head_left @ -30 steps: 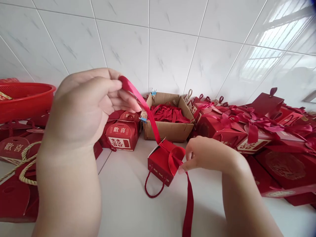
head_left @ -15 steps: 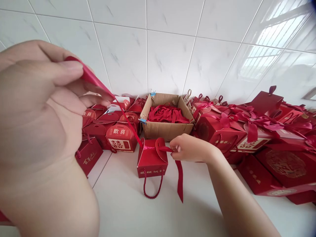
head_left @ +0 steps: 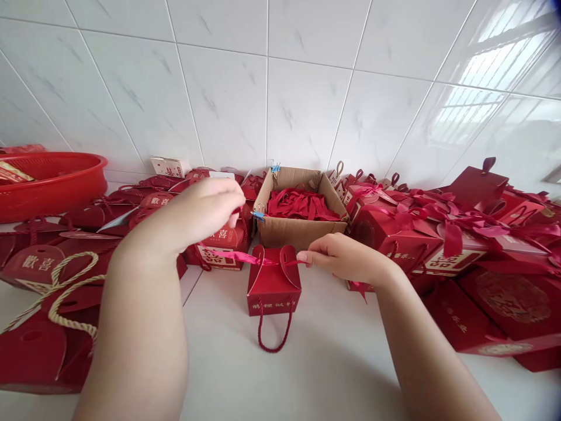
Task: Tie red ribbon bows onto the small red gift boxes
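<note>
A small red gift box (head_left: 274,283) stands upright on the white surface in front of me, its twisted cord handle hanging forward. A red ribbon (head_left: 236,255) passes through the holes in its two raised top flaps and stretches out to both sides. My left hand (head_left: 214,207) is up and left of the box, fingers curled, with a bit of red ribbon at the fingertips; part of the ribbon is hidden by my wrist. Just right of the flaps, my right hand (head_left: 331,257) pinches the ribbon's other side between thumb and finger.
Behind the gift box is an open cardboard box (head_left: 302,231) full of loose red ribbons. Ribbon-tied red boxes (head_left: 394,234) crowd the right side. More red boxes (head_left: 37,266) fill the left, near a red plastic basin (head_left: 87,181). A tiled wall (head_left: 232,99) rises behind.
My left hand has moved away from the camera, down and right toward the box, and the ribbon on that side has slackened and lowered. My right hand stays beside the flaps with the ribbon.
</note>
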`<state>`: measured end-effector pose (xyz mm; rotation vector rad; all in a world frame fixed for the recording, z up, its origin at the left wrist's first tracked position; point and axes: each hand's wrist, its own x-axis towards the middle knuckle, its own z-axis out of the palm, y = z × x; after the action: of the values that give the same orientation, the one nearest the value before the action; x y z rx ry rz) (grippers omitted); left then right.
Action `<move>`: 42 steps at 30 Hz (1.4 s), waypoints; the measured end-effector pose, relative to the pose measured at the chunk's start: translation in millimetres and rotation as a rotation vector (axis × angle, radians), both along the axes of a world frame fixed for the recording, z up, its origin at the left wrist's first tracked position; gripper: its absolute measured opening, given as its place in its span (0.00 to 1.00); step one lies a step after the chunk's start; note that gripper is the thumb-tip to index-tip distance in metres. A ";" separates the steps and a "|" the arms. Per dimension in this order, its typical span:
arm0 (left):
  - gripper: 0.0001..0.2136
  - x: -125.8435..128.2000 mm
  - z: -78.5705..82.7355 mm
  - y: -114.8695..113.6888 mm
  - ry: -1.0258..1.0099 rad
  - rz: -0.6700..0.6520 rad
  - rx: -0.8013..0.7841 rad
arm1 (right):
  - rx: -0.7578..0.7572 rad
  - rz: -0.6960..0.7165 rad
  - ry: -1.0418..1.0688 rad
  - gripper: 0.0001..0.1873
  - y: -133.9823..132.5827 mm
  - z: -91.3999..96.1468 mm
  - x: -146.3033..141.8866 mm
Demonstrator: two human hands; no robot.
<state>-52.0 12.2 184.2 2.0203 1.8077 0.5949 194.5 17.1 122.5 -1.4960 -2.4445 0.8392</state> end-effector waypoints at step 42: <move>0.18 -14.1 -11.4 17.2 0.295 -0.210 -0.356 | 0.163 0.088 0.183 0.07 3.9 -4.5 -5.0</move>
<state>-66.1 29.4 172.8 2.0850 1.6756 -0.0878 189.4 21.0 118.0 -1.2082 -2.3938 0.7354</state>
